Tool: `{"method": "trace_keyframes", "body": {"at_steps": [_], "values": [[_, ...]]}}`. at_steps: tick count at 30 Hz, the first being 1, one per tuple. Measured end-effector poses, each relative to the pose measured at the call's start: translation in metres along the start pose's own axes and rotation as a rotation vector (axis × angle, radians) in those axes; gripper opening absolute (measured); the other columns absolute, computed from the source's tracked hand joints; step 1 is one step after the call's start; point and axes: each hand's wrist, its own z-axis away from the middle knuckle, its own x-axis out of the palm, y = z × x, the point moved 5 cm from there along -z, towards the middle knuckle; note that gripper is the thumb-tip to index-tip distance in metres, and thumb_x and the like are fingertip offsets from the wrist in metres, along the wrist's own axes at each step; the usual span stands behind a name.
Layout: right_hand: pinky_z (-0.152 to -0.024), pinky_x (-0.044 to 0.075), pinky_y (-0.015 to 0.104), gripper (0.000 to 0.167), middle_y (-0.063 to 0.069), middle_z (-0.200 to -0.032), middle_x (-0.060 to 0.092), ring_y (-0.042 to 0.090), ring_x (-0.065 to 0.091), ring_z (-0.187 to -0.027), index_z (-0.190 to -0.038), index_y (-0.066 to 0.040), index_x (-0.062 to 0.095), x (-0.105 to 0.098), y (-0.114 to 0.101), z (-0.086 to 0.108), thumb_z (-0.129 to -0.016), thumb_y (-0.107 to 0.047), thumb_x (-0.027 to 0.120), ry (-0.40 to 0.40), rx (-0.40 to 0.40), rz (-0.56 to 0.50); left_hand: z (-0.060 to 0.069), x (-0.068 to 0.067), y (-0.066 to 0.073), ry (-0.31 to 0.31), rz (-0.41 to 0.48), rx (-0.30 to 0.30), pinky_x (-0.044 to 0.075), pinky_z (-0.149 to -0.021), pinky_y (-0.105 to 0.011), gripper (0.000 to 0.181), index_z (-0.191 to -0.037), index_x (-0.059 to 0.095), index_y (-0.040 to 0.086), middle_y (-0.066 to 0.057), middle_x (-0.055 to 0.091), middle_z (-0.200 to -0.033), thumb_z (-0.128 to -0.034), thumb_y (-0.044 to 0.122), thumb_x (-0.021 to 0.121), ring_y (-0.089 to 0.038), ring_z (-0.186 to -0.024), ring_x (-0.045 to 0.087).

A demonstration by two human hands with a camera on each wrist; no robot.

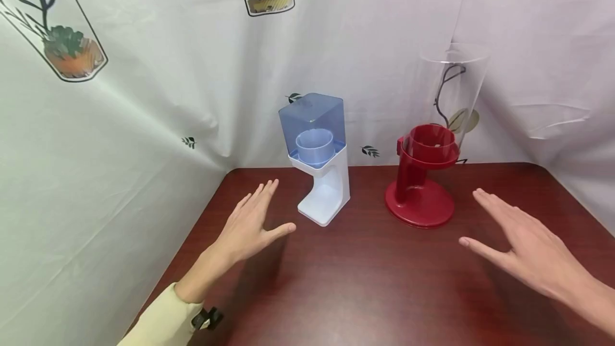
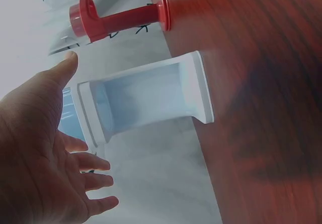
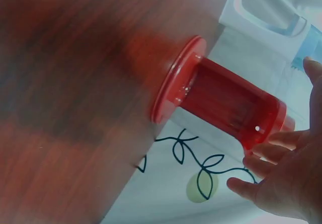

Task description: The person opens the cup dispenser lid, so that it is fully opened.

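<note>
Left hand [image 1: 247, 231] and right hand [image 1: 530, 250] hover empty, fingers extended, thumbs spread, near the blue-topped white dispenser [image 1: 318, 159] and red dispenser stand [image 1: 411, 178], both upright on the table [image 1: 346, 282]. Steadying either low should limit tipping, especially beneath the tall clear cylinder [image 1: 449, 87].

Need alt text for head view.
Left hand and right hand, empty, hover over a dark red table, the left near a white stand with a see-through blue top, the right near a red stand with a clear cylinder. Plant-printed white cloth hangs behind.
</note>
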Motion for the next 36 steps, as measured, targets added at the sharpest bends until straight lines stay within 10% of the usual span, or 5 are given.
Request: {"method": "trace_keyframes", "body": {"at_steps": [11, 36], "values": [[-0.112, 0.031, 0.075, 0.112, 0.022, -0.168, 0.036, 0.053, 0.04, -0.145, -0.169, -0.011, 0.026, -0.004, -0.004, -0.023, -0.085, -0.05, 0.088, -0.018, 0.099, -0.081, -0.016, -0.007, 0.016, 0.021, 0.036, 0.028, 0.022, -0.128, -0.057, 0.113, -0.171, 0.019, 0.011, -0.009, 0.027, -0.174, -0.0903, 0.069, 0.073, -0.031, -0.161, 0.023], [-0.111, 0.029, 0.079, 0.12, 0.026, -0.171, 0.023, 0.055, 0.027, -0.152, -0.171, -0.01, 0.012, -0.008, -0.006, -0.066, -0.086, -0.052, 0.086, -0.026, 0.203, -0.193, -0.054, -0.023, 0.078, 0.036, 0.084, 0.203, 0.03, -0.126, -0.047, 0.111, -0.17, 0.019, 0.008, -0.011, 0.027, -0.173, -0.0923, 0.065, 0.074, -0.025, -0.16, 0.026]]}}
